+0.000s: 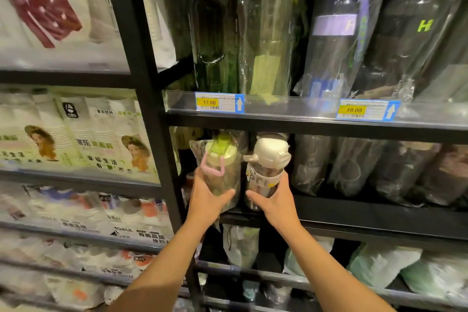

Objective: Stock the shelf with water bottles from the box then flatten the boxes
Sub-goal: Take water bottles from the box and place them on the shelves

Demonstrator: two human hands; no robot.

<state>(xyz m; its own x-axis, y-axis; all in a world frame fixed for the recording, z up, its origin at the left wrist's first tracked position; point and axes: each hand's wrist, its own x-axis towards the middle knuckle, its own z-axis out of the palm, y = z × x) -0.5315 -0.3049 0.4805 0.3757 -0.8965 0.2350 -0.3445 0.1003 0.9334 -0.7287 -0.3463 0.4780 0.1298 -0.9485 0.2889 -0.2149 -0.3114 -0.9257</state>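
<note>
My left hand (209, 196) grips a plastic-wrapped water bottle with a green lid and pink strap (219, 164) around its lower body. Beside it, my right hand (274, 199) grips a water bottle with a cream lid and spout (268, 162). Both bottles stand upright, side by side, at the left end of the middle shelf (354, 213) of the black rack. The box is out of view.
Dark wrapped bottles (367, 167) fill the middle shelf to the right. Taller wrapped bottles (268, 33) stand on the shelf above, behind price tags 17.00 (219, 102) and 18.00. A black upright post (152, 109) divides off paper-cup packs (76, 134) at left. Bagged goods lie on the lower shelves.
</note>
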